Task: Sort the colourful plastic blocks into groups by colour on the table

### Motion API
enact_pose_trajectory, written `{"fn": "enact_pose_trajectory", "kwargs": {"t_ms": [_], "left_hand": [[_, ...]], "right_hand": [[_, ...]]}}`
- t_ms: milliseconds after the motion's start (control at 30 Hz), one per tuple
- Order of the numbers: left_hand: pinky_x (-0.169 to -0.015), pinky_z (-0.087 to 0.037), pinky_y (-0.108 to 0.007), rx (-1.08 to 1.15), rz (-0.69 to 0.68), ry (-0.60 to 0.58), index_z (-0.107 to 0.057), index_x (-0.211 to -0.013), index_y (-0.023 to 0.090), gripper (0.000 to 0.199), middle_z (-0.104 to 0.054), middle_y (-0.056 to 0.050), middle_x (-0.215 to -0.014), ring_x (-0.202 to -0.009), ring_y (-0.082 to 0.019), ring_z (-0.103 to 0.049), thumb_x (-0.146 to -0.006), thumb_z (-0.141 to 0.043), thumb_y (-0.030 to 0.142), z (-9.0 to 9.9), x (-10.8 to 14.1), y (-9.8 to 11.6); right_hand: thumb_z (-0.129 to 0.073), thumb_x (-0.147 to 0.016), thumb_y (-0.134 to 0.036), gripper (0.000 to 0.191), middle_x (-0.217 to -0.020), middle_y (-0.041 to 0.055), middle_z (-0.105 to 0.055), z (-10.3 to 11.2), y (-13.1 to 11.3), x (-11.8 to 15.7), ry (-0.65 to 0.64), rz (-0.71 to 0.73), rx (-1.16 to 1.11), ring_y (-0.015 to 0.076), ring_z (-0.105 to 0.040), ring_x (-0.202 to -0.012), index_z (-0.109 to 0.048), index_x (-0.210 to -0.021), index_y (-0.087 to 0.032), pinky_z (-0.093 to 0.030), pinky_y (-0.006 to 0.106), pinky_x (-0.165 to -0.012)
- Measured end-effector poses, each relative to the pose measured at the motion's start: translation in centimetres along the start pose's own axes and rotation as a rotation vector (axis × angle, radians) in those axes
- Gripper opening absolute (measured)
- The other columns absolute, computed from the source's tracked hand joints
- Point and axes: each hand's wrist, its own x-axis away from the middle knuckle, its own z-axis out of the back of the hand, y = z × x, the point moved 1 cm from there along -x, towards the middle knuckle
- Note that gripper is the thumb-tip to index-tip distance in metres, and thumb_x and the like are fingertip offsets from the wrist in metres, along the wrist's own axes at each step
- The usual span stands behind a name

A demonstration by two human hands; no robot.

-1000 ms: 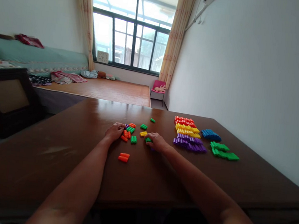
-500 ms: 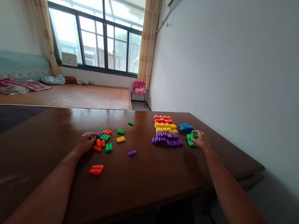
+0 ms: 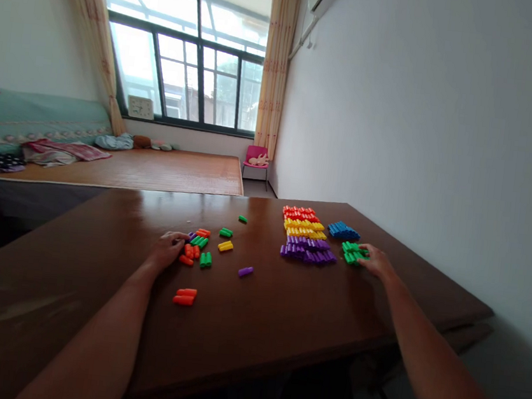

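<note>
Small coloured plastic tubes, resembling pen caps, lie on the brown table (image 3: 281, 316). On the left, my left hand (image 3: 168, 251) rests beside a loose cluster, its fingers stretched toward a purple tube (image 3: 192, 237) that they partly hide. Green tubes (image 3: 199, 242) and orange tubes (image 3: 191, 252) lie just right of those fingertips. My right hand (image 3: 376, 262) is at the right edge of a stacked green group (image 3: 352, 253), with thumb and fingers apart around that edge. Whether it touches the tubes is hard to make out.
Stacked rows of red (image 3: 300, 214), yellow (image 3: 305, 229) and purple tubes (image 3: 308, 250) stand left of the green group, with a blue stack (image 3: 343, 230) behind it. Nearer me lies an orange pair (image 3: 184, 296); a single purple tube (image 3: 245, 271) is mid-table. A wall (image 3: 420, 147) rises at right.
The view has swung slightly left, so everything sits further right. My right hand has drawn back a little from the green group, showing more of it. My left hand stays by its cluster.
</note>
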Motion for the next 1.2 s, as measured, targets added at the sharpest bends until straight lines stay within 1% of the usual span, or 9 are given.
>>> {"fn": "enact_pose_trajectory", "kwargs": {"t_ms": [167,300,433,567,700,833,933,1067,1200], "left_hand": [[-0.081,-0.05,-0.028,0.013,0.036,0.012,-0.074,-0.101,0.021,0.029,-0.068,-0.006,-0.109,-0.093,-0.019,-0.065,-0.086,-0.049,0.024,-0.3,0.5,0.5],[-0.085,-0.049,-0.027,0.019,0.061,0.011,-0.074,-0.102,0.022,0.029,-0.068,-0.005,-0.111,-0.097,-0.019,-0.063,-0.086,-0.05,0.022,-0.4,0.9,0.7],[-0.086,-0.049,-0.027,0.043,0.063,0.011,-0.074,-0.101,0.022,0.029,-0.068,-0.005,-0.112,-0.098,-0.018,-0.063,-0.086,-0.049,0.021,-0.6,1.0,0.7],[-0.086,-0.049,-0.027,0.057,0.079,0.021,-0.075,-0.099,0.023,0.027,-0.068,-0.004,-0.111,-0.096,-0.019,-0.064,-0.086,-0.051,0.022,-0.8,1.0,0.6],[-0.086,-0.05,-0.027,0.072,0.086,0.026,-0.075,-0.099,0.023,0.027,-0.068,-0.005,-0.112,-0.097,-0.019,-0.064,-0.086,-0.051,0.022,-0.9,1.0,0.7],[-0.082,-0.05,-0.027,0.065,0.085,0.02,-0.075,-0.1,0.024,0.028,-0.068,-0.005,-0.112,-0.093,-0.018,-0.064,-0.086,-0.051,0.023,-0.9,0.9,0.6],[-0.082,-0.05,-0.025,0.057,0.065,0.022,-0.074,-0.1,0.024,0.028,-0.068,-0.004,-0.111,-0.093,-0.018,-0.064,-0.085,-0.05,0.023,-0.8,0.8,0.6],[-0.077,-0.05,-0.026,0.034,0.05,0.009,-0.074,-0.101,0.023,0.029,-0.068,-0.004,-0.111,-0.091,-0.018,-0.064,-0.085,-0.049,0.025,-0.5,0.6,0.5],[-0.077,-0.049,-0.027,-0.007,0.029,-0.007,-0.073,-0.104,0.023,0.032,-0.067,-0.005,-0.113,-0.094,-0.02,-0.064,-0.086,-0.048,0.028,-0.2,0.3,0.3]], "right_hand": [[-0.058,-0.08,-0.02,0.025,-0.103,0.0107,-0.069,-4.4,-5.8,-0.9,-0.106,0.173,-0.06,0.024,-0.065,-0.091,-0.068,-0.103,-0.023,-0.052,0.038,-0.088],[-0.055,-0.083,-0.018,0.027,-0.107,0.0088,-0.068,-11.1,-15.4,1.9,-0.342,0.542,-0.233,0.0204,-0.063,-0.092,-0.064,-0.109,-0.019,-0.049,0.037,-0.092],[-0.053,-0.083,-0.011,0.031,-0.115,0.0079,-0.064,-16.0,-24.7,4.2,-0.486,0.698,-0.304,0.0159,-0.063,-0.088,-0.064,-0.111,-0.019,-0.049,0.034,-0.091],[-0.057,-0.084,-0.013,0.032,-0.114,0.0095,-0.067,-18.1,-31.0,4.6,-0.559,0.843,-0.262,0.0209,-0.059,-0.107,-0.065,-0.114,-0.018,-0.044,0.036,-0.098],[-0.067,-0.08,-0.028,0.036,-0.114,0.0129,-0.067,-18.6,-33.6,5.3,-0.67,0.87,-0.159,0.0259,-0.061,-0.105,-0.065,-0.115,-0.017,-0.046,0.039,-0.094],[-0.066,-0.073,-0.016,0.039,-0.113,0.0124,-0.066,-17.5,-32.3,5.9,-0.673,0.868,-0.179,0.0256,-0.061,-0.104,-0.065,-0.112,-0.016,-0.047,0.037,-0.092],[-0.064,-0.067,-0.01,0.044,-0.114,0.0093,-0.064,-15.4,-28.7,5.3,-0.621,0.821,-0.283,0.0209,-0.061,-0.099,-0.064,-0.111,-0.019,-0.048,0.034,-0.09],[-0.061,-0.069,-0.011,0.044,-0.112,0.0076,-0.063,-11.4,-20.2,2.4,-0.492,0.63,-0.336,0.016,-0.061,-0.088,-0.063,-0.112,-0.019,-0.05,0.03,-0.083],[-0.062,-0.071,-0.018,0.04,-0.106,0.0077,-0.066,-6.7,-8.0,-1.7,-0.309,0.302,-0.188,0.0159,-0.063,-0.082,-0.063,-0.112,-0.018,-0.051,0.029,-0.079]]}}
